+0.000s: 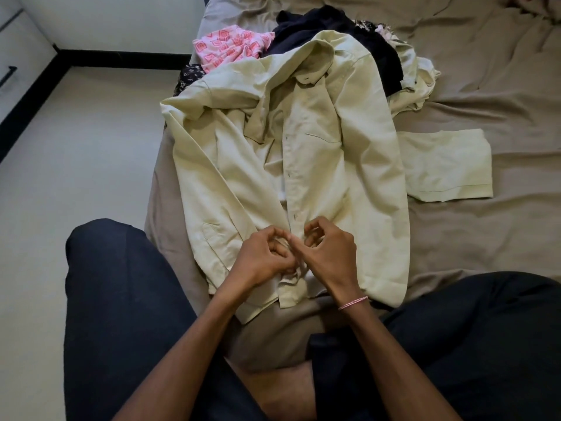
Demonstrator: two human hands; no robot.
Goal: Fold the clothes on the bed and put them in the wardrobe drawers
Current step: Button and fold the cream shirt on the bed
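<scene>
A pale yellow-green button shirt (318,153) lies face up on the bed (485,86), collar away from me, one short sleeve spread out to the right. My left hand (264,259) and my right hand (328,253) meet at the lower part of the button placket, near the hem. The fingers of both hands are curled and pinch the shirt's front edges there. Behind the shirt lies a pile of clothes: a pink patterned garment (230,47), a dark navy garment (328,28) and some patterned fabric.
The bed has a wrinkled taupe sheet. My legs in dark trousers (121,299) straddle the bed's near corner. A pale floor (76,177) lies to the left, with a white cabinet with a black handle (9,74) at the far left edge.
</scene>
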